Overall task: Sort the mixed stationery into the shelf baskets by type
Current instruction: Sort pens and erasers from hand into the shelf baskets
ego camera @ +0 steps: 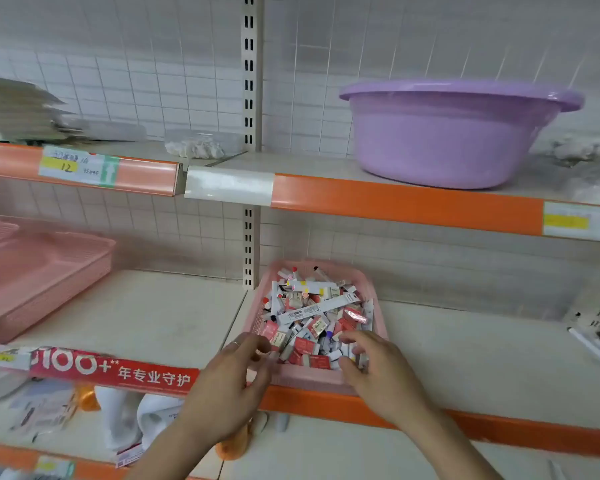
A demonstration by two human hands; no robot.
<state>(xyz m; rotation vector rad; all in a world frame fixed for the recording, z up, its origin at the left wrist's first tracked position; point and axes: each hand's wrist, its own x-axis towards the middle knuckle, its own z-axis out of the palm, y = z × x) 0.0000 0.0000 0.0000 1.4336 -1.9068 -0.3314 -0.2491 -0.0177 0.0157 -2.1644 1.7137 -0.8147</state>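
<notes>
1. Pink basket point(309, 380) heaped with mixed stationery point(312, 317) sits at the front edge of the middle shelf point(153, 317).
2. Left hand point(232, 379) at its near-left corner, fingers point(262, 346) curled: grip unclear.
3. Right hand point(381, 372) in the pile, fingers point(352, 341) curled; can't tell its hold.

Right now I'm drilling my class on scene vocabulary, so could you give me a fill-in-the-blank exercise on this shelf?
1. The basin on the upper shelf is ___ in colour.
2. The mixed stationery lies in a basket whose colour is ___.
3. The ring is worn on the person's ___ hand.

Missing words: purple; pink; left.
</notes>
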